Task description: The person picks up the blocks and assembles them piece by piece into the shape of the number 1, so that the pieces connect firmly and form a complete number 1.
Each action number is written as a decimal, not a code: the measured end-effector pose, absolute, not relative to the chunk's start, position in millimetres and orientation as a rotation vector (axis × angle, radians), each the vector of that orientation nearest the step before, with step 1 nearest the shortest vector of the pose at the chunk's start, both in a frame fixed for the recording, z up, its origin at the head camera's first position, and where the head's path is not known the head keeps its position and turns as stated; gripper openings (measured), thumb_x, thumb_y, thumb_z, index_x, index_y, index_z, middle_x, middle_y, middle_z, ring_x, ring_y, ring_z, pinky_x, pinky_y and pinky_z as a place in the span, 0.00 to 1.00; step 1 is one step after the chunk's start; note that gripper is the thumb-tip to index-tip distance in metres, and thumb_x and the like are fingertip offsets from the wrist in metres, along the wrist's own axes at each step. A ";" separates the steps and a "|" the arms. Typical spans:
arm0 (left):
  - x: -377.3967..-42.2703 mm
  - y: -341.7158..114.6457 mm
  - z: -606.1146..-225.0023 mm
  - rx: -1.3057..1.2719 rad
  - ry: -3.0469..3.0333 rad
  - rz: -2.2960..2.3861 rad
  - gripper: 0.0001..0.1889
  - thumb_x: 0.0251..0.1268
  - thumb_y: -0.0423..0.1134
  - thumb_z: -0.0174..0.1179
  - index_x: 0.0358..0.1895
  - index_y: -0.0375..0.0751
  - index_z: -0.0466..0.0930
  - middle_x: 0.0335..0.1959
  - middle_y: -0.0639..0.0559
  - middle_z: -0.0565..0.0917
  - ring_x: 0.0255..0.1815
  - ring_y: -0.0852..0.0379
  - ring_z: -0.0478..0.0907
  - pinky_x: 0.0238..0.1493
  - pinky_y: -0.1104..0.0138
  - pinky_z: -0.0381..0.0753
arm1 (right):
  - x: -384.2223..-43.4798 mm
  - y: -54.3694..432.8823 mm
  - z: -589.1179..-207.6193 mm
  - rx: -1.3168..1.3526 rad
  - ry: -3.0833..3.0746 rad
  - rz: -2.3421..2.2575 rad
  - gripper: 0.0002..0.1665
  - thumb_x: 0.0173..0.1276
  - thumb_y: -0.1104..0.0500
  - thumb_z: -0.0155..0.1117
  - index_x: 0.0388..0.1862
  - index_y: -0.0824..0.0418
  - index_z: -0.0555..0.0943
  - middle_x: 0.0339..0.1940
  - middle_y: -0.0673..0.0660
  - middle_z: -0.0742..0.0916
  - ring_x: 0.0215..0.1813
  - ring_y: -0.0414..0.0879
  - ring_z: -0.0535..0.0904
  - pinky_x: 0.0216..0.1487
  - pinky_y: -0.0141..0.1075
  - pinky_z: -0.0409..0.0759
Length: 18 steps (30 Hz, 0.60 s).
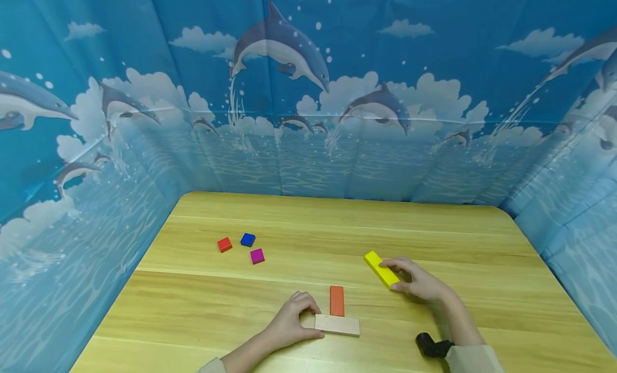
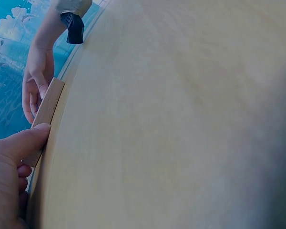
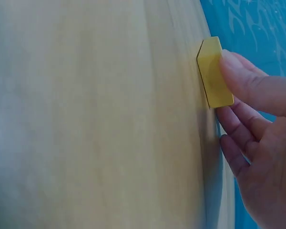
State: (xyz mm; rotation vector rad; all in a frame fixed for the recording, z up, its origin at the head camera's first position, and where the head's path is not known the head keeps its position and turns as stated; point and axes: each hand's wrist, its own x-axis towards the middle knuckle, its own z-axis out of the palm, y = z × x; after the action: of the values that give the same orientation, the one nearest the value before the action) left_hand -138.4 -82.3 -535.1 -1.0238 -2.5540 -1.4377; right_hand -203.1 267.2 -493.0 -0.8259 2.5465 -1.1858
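My left hand (image 1: 290,320) pinches the left end of a pale wooden block (image 1: 339,325) that lies flat near the front of the table. In the left wrist view the thumb presses on the edge of this same block (image 2: 48,102). An orange-red block (image 1: 337,300) lies just behind it, its near end against or very close to the pale block's back edge. To the right, my right hand (image 1: 423,282) holds a yellow block (image 1: 375,260) between thumb and fingers; it slants toward the back left. Whether the yellow block touches the table is unclear.
At the table's left lie three small square blocks: red (image 1: 224,245), blue (image 1: 248,239) and magenta (image 1: 257,256). A black device (image 1: 434,346) sits at the right wrist. Blue dolphin-print curtains (image 1: 308,164) enclose the wooden table (image 1: 434,228) at the back and sides.
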 end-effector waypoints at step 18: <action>-137.3 -81.7 -534.8 -1.024 -2.538 -1.408 0.18 0.37 0.45 0.74 0.33 0.51 0.77 0.32 0.65 0.75 0.38 0.67 0.68 0.43 0.73 0.70 | -202.0 237.5 -496.2 -0.777 2.579 -1.219 0.27 0.54 0.55 0.70 0.48 0.64 0.69 0.38 0.54 0.74 0.39 0.45 0.68 0.40 0.33 0.69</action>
State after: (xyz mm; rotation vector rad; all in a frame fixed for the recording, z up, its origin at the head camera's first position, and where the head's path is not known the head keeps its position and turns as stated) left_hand -137.3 -81.7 -534.8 -1.0238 -2.5376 -1.4085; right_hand -202.0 237.5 -496.2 -0.7768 2.5794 -1.2194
